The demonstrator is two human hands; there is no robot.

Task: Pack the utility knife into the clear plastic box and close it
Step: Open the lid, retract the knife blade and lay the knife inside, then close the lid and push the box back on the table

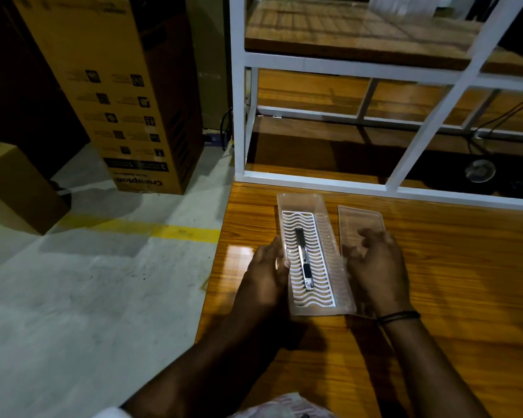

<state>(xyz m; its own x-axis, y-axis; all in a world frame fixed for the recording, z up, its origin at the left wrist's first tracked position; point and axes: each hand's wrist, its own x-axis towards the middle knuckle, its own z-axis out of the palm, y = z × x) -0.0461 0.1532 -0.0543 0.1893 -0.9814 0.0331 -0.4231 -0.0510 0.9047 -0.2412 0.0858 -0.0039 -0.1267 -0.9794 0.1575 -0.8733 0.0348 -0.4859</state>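
Note:
A clear plastic box (pixel 296 203) stands open on the wooden table, with a white wavy grid insert (pixel 320 276) on its floor. The utility knife (pixel 303 257), silver and black, lies lengthwise on that insert. My left hand (pixel 266 276) grips the box's left wall, thumb over the rim. The clear lid (pixel 360 218) lies flat on the table just right of the box. My right hand (pixel 378 267) rests over the lid's near half with fingers curled and spread; whether it grips the lid is unclear.
The table (pixel 450 282) runs right and toward me; its left edge drops to a grey floor with a yellow line (pixel 175 232). A white metal shelf frame (pixel 314 179) stands behind the box. Cardboard cartons (pixel 124 101) stand on the floor at left.

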